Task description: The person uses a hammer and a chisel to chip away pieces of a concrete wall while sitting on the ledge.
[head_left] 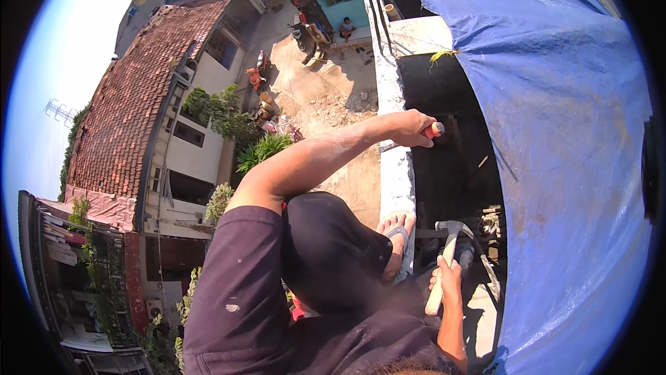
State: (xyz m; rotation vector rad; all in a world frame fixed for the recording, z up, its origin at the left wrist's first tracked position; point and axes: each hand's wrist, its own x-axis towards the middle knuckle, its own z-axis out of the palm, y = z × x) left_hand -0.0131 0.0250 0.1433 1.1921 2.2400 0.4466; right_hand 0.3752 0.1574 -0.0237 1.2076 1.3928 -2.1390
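My left hand (409, 127) is closed around a chisel-like tool with an orange handle (433, 131). Its thin metal shank seems to point left, toward the top of the narrow white wall (396, 184); where its tip meets the wall cannot be made out. Lower right, my right hand (448, 279) grips the pale wooden handle of a hammer (449, 244), its metal head up and away from the chisel. Dust whitens my left forearm. My sandalled foot (398, 233) rests on the wall top.
A blue tarpaulin (555, 153) spreads along the right, beside a dark opening (447, 97) next to the wall. Far below on the left lies a yard (333, 90) with motorbikes (302, 36) and a seated person (347, 27). Pipes (374, 7) run along the wall's far end.
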